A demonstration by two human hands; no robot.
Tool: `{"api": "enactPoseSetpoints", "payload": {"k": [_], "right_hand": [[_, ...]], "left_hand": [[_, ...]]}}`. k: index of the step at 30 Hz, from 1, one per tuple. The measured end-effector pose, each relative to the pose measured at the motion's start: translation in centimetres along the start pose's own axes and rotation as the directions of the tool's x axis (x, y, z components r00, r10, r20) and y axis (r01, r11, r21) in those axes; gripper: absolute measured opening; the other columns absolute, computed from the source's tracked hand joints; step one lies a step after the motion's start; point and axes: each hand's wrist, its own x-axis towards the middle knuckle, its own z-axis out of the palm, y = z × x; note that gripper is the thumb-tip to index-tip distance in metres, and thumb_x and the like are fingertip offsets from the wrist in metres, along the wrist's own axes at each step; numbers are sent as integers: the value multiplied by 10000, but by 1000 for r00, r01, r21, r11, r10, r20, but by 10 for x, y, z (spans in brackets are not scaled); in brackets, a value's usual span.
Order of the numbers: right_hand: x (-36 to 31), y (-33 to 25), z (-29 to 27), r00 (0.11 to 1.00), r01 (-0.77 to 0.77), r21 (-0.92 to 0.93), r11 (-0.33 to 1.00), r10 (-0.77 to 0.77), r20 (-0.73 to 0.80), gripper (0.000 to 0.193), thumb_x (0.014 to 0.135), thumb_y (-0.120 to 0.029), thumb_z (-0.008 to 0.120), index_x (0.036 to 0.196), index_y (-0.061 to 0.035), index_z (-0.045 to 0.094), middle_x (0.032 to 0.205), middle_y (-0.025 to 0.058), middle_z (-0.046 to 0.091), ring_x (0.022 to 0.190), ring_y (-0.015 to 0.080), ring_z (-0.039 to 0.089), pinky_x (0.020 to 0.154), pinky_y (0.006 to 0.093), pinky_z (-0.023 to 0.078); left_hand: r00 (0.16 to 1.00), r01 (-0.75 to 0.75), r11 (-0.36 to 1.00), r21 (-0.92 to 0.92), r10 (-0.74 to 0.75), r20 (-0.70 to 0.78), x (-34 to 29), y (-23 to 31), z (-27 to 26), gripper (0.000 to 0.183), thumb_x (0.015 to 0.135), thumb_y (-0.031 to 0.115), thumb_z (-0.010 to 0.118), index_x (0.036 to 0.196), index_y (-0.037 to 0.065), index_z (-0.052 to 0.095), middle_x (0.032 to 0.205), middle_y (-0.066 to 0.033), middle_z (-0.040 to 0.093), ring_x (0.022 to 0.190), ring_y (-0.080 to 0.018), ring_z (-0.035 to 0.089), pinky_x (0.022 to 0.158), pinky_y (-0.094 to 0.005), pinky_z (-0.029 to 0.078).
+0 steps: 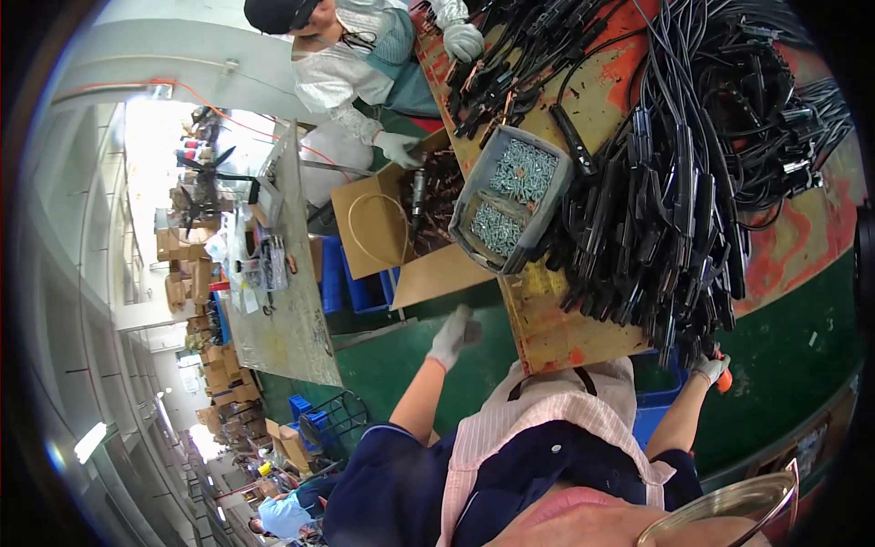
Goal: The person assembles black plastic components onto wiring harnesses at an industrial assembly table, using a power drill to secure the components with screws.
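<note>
My left hand, in a white glove, hangs over the green floor beside the table's near left corner. Its fingers look loosely apart, and I see nothing in them. In a matching glove, my right hand is closed around an orange-handled tool, below the near end of the black pile; the tool's kind is hidden. That pile is made of long black clamp-like handles with black cables, heaped on the table. A grey bin with two heaps of silvery screws stands left of the pile.
Across the table's left side, a co-worker's gloved hand reaches over a cardboard box of copper-coloured parts, where a dark cylindrical tool lies. The co-worker's other glove is by more black handles. Blue crates stand below the box.
</note>
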Motion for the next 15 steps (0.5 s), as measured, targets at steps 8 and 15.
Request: {"api": "enactPoseSetpoints", "payload": {"k": [8,15], "right_hand": [[6,56,-115,972,-119,-42,992,125,196,438,931,-417,547,1221,-88,559,1044,61,628,907,186,583,799,387,504],[-21,113,-345,942,-30,-73,997,53,330,446,924,-407,560,1245,-98,550,1098,68,614,950,192,576,831,395,496]], "left_hand": [[986,149,967,209,-161,44,-23,-34,16,611,972,503,447,1305,-9,443,1187,-250,597,992,-327,642,882,-434,520],[880,-474,227,851,101,463,57,-16,38,524,967,414,470,1340,46,494,1248,-163,614,1129,-339,595,950,-361,461]]}}
